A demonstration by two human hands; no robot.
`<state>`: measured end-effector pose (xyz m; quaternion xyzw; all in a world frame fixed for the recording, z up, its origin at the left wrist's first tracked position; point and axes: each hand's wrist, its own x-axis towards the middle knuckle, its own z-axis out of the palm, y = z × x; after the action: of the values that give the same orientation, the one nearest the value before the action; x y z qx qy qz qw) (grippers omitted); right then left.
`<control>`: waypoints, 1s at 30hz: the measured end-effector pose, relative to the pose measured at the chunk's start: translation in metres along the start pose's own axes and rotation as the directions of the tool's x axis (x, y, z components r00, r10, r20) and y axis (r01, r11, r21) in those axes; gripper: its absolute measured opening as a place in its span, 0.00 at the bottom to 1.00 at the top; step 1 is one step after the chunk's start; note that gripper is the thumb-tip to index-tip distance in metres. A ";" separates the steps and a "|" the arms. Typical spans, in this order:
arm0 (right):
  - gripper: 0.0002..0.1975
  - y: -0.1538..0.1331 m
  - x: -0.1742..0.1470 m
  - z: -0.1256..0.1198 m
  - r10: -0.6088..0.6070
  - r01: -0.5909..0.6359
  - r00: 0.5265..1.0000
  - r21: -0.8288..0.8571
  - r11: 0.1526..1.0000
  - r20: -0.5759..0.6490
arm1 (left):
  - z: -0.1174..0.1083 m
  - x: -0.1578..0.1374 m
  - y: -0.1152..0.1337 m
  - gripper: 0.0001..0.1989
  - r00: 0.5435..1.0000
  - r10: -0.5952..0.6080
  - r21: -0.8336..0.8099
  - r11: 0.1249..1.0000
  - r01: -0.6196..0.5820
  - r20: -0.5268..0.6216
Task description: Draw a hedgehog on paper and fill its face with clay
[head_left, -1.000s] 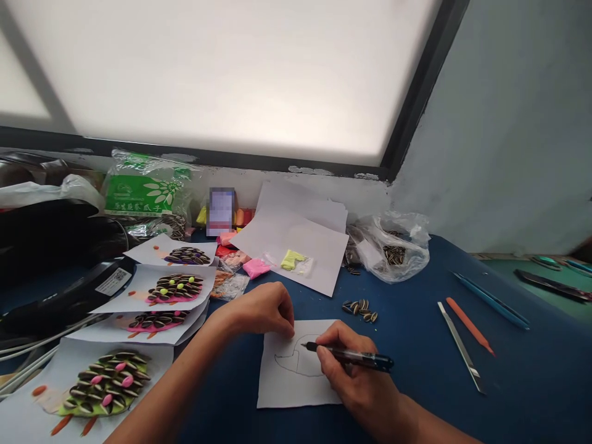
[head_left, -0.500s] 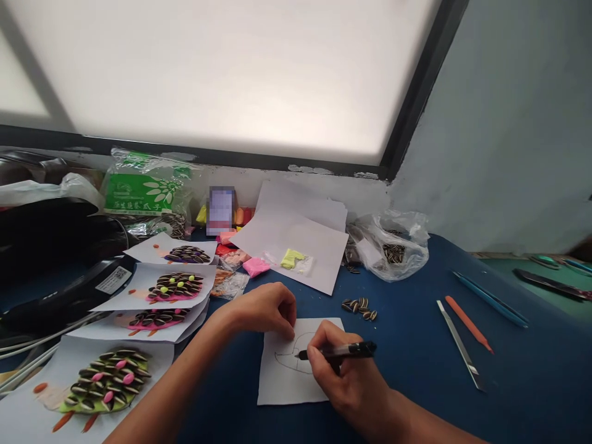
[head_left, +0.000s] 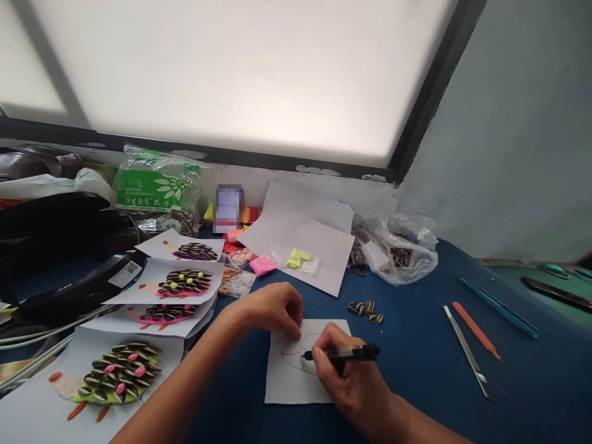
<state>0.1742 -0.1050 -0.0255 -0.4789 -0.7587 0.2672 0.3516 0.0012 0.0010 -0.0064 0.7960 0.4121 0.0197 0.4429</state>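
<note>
A small white sheet of paper (head_left: 287, 390) lies on the blue tabletop, bearing a rounded pencil-thin dark outline with a line across it. My left hand (head_left: 278, 308) is curled, its fingertips pressing the paper near the upper left edge. Closed around a black pen (head_left: 356, 353), my right hand (head_left: 348, 376) rests over the paper's right side and hides part of the drawing. The pen's tip is at the lines inside the outline. Just beyond the paper is a small heap of striped sunflower seeds (head_left: 365, 309).
Hedgehog pictures (head_left: 118, 376) covered in seeds overlap at left. Behind are white sheets (head_left: 324, 265), pink clay (head_left: 263, 266), a green seed bag (head_left: 150, 188) and a clear bag of seeds (head_left: 401, 256). To the right lie a craft knife (head_left: 468, 351), an orange tool (head_left: 476, 330) and blue tweezers (head_left: 499, 306).
The whole view has shifted slightly, so things appear farther right. My right hand has moved the pen tip slightly within the drawing; my left hand keeps its place on the paper.
</note>
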 end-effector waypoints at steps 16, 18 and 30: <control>0.10 -0.001 0.000 -0.001 0.011 -0.011 0.999 0.001 1.000 0.034 | 0.000 0.001 0.001 0.07 1.000 -0.006 0.012 1.000 0.006 -0.004; 0.10 -0.001 0.000 -0.001 0.012 -0.012 0.999 0.000 1.000 0.035 | 0.000 0.001 0.000 0.07 1.000 -0.006 0.012 1.000 0.006 -0.007; 0.09 0.000 0.000 -0.001 0.019 -0.019 1.000 0.000 1.000 0.023 | 0.000 0.001 0.000 0.07 1.000 -0.001 0.006 1.000 0.001 -0.007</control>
<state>0.1748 -0.1048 -0.0250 -0.4832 -0.7580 0.2760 0.3403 0.0014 0.0015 -0.0070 0.7971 0.4142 0.0211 0.4389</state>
